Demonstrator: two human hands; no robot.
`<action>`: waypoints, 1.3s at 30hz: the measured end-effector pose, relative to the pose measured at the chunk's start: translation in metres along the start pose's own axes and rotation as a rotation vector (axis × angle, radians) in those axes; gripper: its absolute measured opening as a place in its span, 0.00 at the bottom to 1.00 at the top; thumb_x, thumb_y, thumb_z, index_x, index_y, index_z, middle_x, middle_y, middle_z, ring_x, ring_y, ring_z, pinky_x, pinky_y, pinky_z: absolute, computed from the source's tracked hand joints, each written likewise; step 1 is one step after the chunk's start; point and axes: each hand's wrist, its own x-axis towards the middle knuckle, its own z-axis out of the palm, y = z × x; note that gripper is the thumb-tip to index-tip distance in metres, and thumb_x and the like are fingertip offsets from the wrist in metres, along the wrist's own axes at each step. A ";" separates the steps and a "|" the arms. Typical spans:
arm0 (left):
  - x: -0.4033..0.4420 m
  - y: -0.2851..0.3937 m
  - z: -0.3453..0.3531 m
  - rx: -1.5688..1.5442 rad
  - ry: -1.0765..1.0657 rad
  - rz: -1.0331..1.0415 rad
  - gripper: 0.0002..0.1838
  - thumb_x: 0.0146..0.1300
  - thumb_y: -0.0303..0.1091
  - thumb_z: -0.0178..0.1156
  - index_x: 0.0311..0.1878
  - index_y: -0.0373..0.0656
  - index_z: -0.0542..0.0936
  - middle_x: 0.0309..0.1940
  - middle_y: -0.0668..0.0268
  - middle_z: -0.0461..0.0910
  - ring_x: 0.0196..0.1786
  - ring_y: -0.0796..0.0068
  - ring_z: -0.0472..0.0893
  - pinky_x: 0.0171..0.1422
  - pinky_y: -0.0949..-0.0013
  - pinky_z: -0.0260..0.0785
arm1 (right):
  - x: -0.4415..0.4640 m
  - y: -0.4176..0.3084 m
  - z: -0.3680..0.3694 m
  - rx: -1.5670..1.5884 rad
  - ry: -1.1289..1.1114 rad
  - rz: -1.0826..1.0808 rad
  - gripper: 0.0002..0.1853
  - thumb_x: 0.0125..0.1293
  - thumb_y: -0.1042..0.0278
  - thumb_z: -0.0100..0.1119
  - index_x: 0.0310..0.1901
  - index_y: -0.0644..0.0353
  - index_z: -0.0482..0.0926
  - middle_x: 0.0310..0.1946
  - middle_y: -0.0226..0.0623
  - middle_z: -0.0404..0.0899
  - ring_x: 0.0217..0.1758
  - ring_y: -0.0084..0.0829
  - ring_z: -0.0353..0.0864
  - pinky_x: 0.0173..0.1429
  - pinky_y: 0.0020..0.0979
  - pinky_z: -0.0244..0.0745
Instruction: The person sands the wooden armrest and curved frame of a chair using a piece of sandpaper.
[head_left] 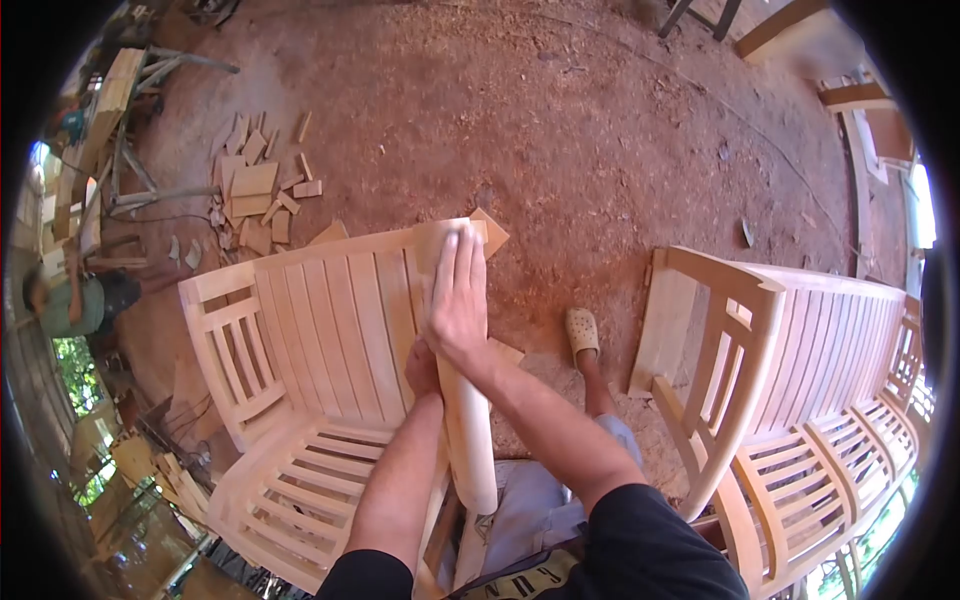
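Note:
A pale slatted wooden chair (345,290) stands just in front of me, its seat to the left. My right hand (460,300) lies along the top of the chair's rounded armrest (466,440). Its fingers are stretched out and held together, pointing at the top corner of the backrest; the fingertips are slightly blurred. Whether anything thin lies under the palm is hidden. Against the inner side of the armrest, below the right wrist, is my left hand (422,370). Most of its fingers are out of sight.
To the right stands a long slatted wooden bench (800,370). Wood offcuts (255,180) lie piled on the dusty floor (560,130). At far left, a person (75,300) is near a wooden workbench (110,110). My foot in a clog (581,330) rests between chair and bench.

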 end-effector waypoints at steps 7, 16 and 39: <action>0.003 0.003 0.001 0.075 -0.007 0.038 0.35 0.77 0.61 0.42 0.50 0.36 0.85 0.47 0.44 0.87 0.55 0.45 0.85 0.60 0.50 0.73 | 0.008 0.001 0.008 0.023 0.131 -0.041 0.35 0.77 0.71 0.52 0.76 0.86 0.52 0.75 0.83 0.53 0.81 0.78 0.52 0.83 0.66 0.50; -0.024 0.041 -0.007 -0.009 0.024 -0.078 0.34 0.78 0.60 0.42 0.46 0.35 0.85 0.43 0.44 0.87 0.49 0.45 0.85 0.57 0.49 0.72 | 0.040 0.009 0.013 0.089 0.163 0.075 0.39 0.74 0.72 0.58 0.76 0.86 0.50 0.74 0.86 0.53 0.77 0.80 0.58 0.81 0.63 0.58; -0.006 0.009 -0.002 -0.053 -0.012 -0.079 0.35 0.77 0.61 0.44 0.53 0.37 0.87 0.50 0.42 0.87 0.56 0.43 0.85 0.61 0.49 0.73 | -0.020 0.014 0.008 0.194 0.066 0.102 0.37 0.82 0.61 0.48 0.81 0.76 0.47 0.79 0.73 0.52 0.82 0.69 0.54 0.83 0.52 0.60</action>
